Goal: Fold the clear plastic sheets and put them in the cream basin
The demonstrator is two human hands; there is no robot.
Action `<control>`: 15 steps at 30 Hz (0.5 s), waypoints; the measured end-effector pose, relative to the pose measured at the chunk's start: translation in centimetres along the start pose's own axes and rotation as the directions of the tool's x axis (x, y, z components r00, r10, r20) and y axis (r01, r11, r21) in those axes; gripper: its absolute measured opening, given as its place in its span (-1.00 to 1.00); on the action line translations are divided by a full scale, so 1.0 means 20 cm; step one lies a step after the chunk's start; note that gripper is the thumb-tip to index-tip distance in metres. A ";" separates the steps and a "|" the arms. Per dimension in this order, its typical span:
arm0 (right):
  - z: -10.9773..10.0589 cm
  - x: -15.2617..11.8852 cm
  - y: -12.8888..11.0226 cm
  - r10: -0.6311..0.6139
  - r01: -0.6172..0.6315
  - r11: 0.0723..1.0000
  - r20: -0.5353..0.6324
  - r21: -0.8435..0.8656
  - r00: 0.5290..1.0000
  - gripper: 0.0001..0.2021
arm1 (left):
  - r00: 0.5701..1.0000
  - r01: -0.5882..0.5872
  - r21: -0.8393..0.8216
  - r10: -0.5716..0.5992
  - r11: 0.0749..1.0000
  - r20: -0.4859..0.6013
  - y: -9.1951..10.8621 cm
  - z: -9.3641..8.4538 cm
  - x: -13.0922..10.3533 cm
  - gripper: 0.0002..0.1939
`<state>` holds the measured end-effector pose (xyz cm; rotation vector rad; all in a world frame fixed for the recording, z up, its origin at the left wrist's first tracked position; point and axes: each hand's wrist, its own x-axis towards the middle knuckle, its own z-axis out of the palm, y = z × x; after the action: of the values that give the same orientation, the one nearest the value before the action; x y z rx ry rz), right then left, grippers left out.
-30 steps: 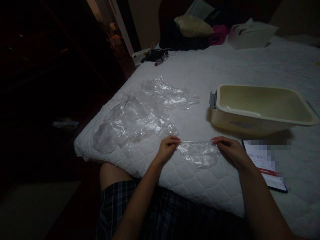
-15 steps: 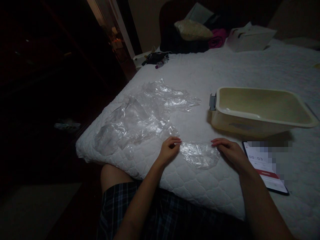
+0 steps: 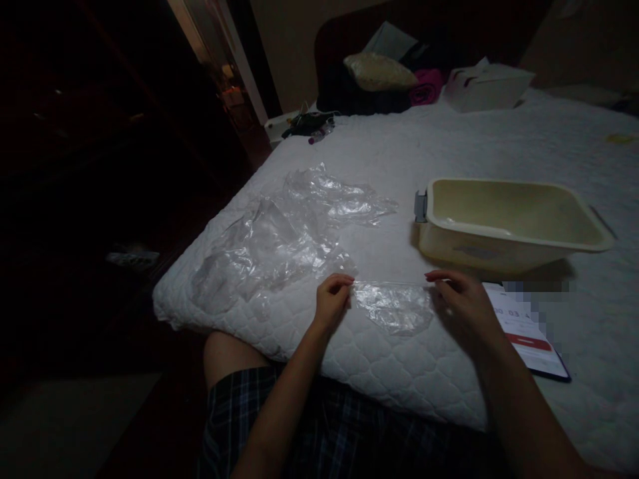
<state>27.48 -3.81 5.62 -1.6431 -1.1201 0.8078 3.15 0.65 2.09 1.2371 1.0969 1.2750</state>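
A small clear plastic bag [image 3: 394, 309] lies on the quilted bed near its front edge, its upper edge drawn straight between my hands. My left hand [image 3: 333, 301] pinches the upper left corner with thumb and fingers. At the upper right corner, my right hand [image 3: 462, 303] has its fingertips closed on the edge, partly hiding that side. More crumpled clear plastic bags [image 3: 279, 233] are spread loosely beyond my left hand. A cream plastic basin [image 3: 499, 251] with a grey clip at its left end stands beyond my right hand.
A phone [image 3: 534, 346] showing a timer lies beside my right forearm. Toward the back of the bed [image 3: 389, 143] are a white box [image 3: 492, 90], a magenta roll [image 3: 426, 86], a pale cushion [image 3: 379, 72] and a small bottle [image 3: 319, 135].
The view has shifted slightly. My right thumb and fingers have moved a little at the bag's right corner. My left hand keeps its pinch on the left corner.
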 end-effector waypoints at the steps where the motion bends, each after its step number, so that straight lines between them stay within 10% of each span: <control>1: 0.02 -0.01 -0.03 0.005 -0.005 1.000 0.023 0.017 1.000 -0.77 | 1.000 -0.005 0.001 0.005 1.000 -0.021 0.01 0.00 -0.01 -0.91; 4: 0.09 -0.04 -0.11 0.077 -0.105 0.982 0.172 0.157 0.982 -0.72 | 0.978 -0.206 0.169 0.198 0.964 0.064 0.05 0.01 -0.05 -0.83; 7: 0.15 -0.06 -0.14 0.182 -0.287 0.894 0.306 0.344 0.935 -0.69 | 0.865 -0.487 0.414 0.358 0.769 0.352 0.11 0.03 -0.09 -0.75; 11: 0.18 -0.08 -0.11 0.249 -0.427 0.758 0.386 0.494 0.888 -0.74 | 0.758 -0.641 0.572 0.307 0.512 0.575 0.12 0.05 -0.13 -0.72; 15: 0.15 -0.08 -0.06 0.278 -0.468 0.686 0.393 0.558 0.876 -0.80 | 0.751 -0.650 0.592 0.287 0.476 0.594 0.05 0.03 -0.14 -0.77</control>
<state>23.81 -4.11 5.79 -1.1858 -0.5557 1.5470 3.60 -2.29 2.96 2.5349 1.0148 0.8000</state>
